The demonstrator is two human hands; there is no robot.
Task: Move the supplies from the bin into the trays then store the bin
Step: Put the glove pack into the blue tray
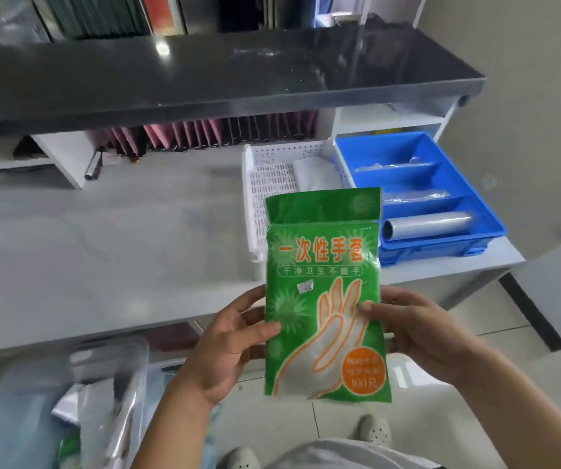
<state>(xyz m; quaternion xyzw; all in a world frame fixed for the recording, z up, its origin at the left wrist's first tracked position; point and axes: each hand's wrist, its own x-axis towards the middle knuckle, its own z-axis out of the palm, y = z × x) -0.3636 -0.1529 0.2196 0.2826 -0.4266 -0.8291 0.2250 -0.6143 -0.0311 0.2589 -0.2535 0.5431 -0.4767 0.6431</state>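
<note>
A green packet of disposable gloves [323,265] stands upright in front of me, above the desk's front edge. My left hand [228,340] grips its lower left side, thumb on the front. My right hand [417,326] pinches its right edge. A clear plastic bin [35,401] with more packets inside sits low at the bottom left. On the desk behind the packet stand a white perforated tray [265,184] holding a white packet, and a blue divided tray [468,184] with clear plastic rolls in its compartments.
A grey desk [103,248] stretches left of the trays. A dark raised counter [204,79] overhangs its back, with folders [211,133] and a metal cylinder [93,165] in the cubbies beneath. Tiled floor and my shoes [373,431] lie below.
</note>
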